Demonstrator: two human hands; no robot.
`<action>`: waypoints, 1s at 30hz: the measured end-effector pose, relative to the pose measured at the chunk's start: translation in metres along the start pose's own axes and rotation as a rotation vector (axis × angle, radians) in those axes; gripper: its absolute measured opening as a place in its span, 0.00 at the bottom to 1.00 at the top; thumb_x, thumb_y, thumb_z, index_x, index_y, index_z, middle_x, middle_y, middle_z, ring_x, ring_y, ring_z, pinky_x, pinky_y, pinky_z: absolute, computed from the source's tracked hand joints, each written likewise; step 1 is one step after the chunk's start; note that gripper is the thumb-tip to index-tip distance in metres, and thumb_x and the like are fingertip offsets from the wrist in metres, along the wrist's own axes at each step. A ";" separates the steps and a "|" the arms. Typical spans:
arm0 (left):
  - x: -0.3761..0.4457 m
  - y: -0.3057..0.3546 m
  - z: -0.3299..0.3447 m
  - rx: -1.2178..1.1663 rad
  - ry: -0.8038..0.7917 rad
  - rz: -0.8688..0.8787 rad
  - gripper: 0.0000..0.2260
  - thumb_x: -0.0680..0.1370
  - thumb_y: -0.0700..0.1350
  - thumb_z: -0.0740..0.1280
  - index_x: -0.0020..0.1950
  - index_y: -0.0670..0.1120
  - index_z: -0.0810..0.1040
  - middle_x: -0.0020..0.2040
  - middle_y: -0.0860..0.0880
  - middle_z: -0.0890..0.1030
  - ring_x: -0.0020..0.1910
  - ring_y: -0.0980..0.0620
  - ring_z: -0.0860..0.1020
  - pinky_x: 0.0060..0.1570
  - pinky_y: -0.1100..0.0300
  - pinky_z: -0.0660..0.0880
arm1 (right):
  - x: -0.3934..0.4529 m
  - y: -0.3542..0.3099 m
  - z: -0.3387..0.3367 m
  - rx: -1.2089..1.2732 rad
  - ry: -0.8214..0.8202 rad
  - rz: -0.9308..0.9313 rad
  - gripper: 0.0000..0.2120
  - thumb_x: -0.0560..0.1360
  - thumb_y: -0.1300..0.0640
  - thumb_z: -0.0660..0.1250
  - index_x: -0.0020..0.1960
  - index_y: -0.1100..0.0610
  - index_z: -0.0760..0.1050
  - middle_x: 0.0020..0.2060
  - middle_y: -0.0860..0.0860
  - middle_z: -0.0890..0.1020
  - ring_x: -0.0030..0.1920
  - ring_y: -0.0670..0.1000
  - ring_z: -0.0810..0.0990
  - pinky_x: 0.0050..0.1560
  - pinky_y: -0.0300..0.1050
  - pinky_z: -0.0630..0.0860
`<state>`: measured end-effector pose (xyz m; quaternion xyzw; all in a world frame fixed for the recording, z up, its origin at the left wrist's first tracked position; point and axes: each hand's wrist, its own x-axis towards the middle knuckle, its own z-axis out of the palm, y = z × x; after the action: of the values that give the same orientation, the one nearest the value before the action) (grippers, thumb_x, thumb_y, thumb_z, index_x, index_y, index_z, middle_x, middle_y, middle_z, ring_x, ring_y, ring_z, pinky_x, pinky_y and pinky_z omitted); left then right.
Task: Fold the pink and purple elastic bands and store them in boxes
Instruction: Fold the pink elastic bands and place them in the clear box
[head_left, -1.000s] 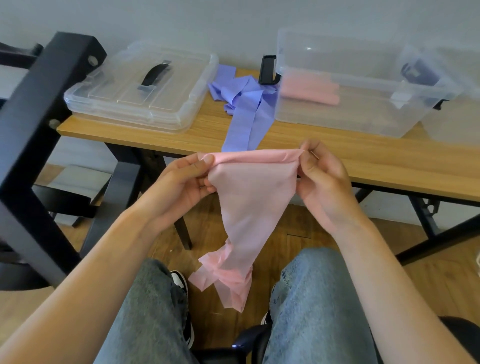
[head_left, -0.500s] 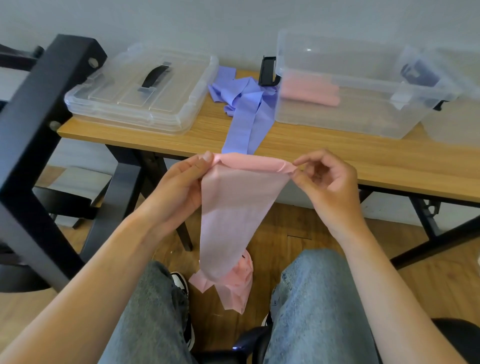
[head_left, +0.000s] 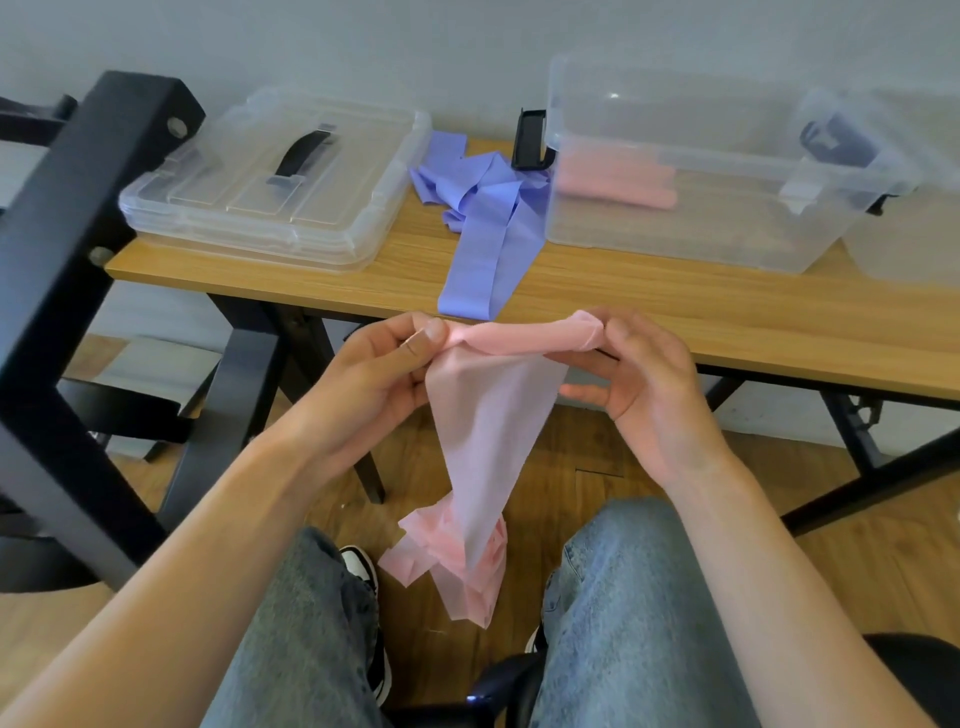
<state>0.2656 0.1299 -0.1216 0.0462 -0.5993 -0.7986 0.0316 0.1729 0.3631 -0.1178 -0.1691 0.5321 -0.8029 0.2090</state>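
A pink elastic band (head_left: 488, 415) hangs in front of the table edge, its top stretched between my hands and its crumpled tail down between my knees. My left hand (head_left: 384, 374) pinches the band's left top corner. My right hand (head_left: 639, 374) pinches the right top corner, its lower fingers held out straight. A purple elastic band (head_left: 483, 218) lies loose on the wooden table (head_left: 675, 312), one end at the front edge. A clear box (head_left: 691, 223) behind holds folded pink bands (head_left: 613, 182). A second clear box (head_left: 904, 228) at the far right holds something purple.
Clear box lids (head_left: 270, 176) with a black handle are stacked at the table's left. A black frame post (head_left: 67, 270) rises at the left. A black clip (head_left: 530, 140) sits beside the first box. My legs in jeans are below.
My right hand let go of the band's right top corner for a moment, then pinched it again. The hanging part has narrowed and hangs straighter.
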 end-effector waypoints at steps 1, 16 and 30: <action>0.000 0.000 -0.001 0.001 -0.001 0.000 0.24 0.81 0.49 0.64 0.61 0.26 0.71 0.53 0.39 0.74 0.47 0.48 0.75 0.48 0.61 0.77 | -0.001 0.000 0.001 -0.062 0.028 -0.010 0.12 0.74 0.54 0.74 0.55 0.57 0.80 0.50 0.53 0.87 0.53 0.55 0.88 0.41 0.46 0.86; -0.005 0.002 -0.007 0.428 0.213 0.173 0.12 0.75 0.51 0.72 0.57 0.50 0.84 0.41 0.51 0.85 0.39 0.50 0.80 0.43 0.61 0.79 | -0.002 -0.022 -0.013 -0.673 0.046 -0.207 0.11 0.71 0.65 0.79 0.52 0.62 0.84 0.40 0.52 0.89 0.39 0.51 0.89 0.42 0.40 0.84; -0.011 0.005 -0.003 0.297 0.193 0.121 0.13 0.78 0.54 0.67 0.45 0.44 0.83 0.34 0.47 0.78 0.36 0.54 0.78 0.43 0.62 0.77 | 0.000 -0.027 -0.019 -0.435 0.021 -0.140 0.13 0.76 0.72 0.70 0.55 0.58 0.83 0.40 0.54 0.88 0.39 0.51 0.87 0.44 0.41 0.84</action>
<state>0.2770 0.1269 -0.1175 0.0906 -0.7064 -0.6898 0.1298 0.1591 0.3874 -0.1001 -0.2384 0.6816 -0.6837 0.1057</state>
